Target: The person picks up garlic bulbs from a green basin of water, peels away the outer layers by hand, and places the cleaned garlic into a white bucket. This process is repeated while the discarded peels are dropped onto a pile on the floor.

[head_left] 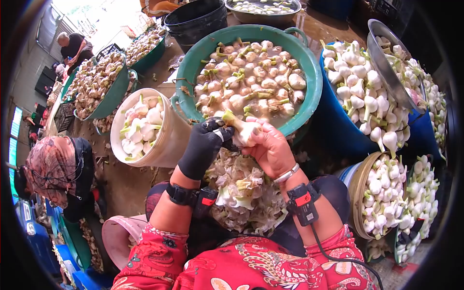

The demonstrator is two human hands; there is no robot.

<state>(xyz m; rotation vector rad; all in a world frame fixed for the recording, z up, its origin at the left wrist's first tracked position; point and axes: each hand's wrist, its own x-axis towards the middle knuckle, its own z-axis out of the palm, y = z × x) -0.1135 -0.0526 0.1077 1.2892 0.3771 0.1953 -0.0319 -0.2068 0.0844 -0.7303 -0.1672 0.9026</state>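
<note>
A garlic bulb (pixel 244 134) with a thick pale green stem is between my two hands, just over the near rim of a green tub (pixel 314 79). My left hand (pixel 205 145), in a black glove, is closed at the stem end. A small pale strip shows at its fingers; I cannot make out what it is. My right hand (pixel 271 151), bare, grips the bulb's side with thumb and fingers. Many garlic bulbs (pixel 259 72) float in murky water in the tub. Below my hands lies a heap of peeled garlic skins (pixel 246 193).
Left stands a white bucket (pixel 166 128) of peeled garlic; a pink bucket (pixel 118 237) is lower down. At right are a blue barrel (pixel 333 108) and another bucket (pixel 357 193), both heaped with white bulbs. A person in a patterned head covering (pixel 50 166) is close at left.
</note>
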